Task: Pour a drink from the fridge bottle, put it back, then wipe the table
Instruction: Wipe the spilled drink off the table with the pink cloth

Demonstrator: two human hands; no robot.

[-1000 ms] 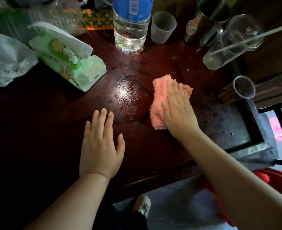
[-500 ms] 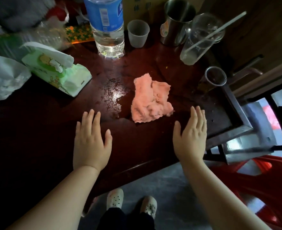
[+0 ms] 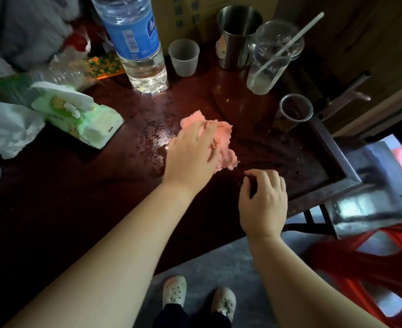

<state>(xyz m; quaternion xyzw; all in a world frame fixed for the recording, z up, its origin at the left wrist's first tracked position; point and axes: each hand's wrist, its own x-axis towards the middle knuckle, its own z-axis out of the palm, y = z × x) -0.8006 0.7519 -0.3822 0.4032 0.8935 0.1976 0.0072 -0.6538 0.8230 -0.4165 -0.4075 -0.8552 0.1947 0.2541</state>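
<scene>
Taking the pink cloth (image 3: 221, 140) at the middle of the dark table (image 3: 53, 190) as our landmark, we read from left to right. Far left of the cloth lie crumpled white tissue (image 3: 13, 129) and a green wipes pack (image 3: 81, 119). Behind and left of it stands the water bottle (image 3: 136, 43), upright, with a small plastic cup (image 3: 183, 57) beside it. Our left hand (image 3: 192, 157) lies on the cloth's near-left part, fingers spread over it; whether they grip is blurred, we cannot tell. Just right of the cloth's near edge our right hand (image 3: 263, 202) hovers, loosely curled, holding nothing. Behind and right stand a steel mug (image 3: 237, 39), a straw cup (image 3: 273, 55) and a glass (image 3: 294, 110).
</scene>
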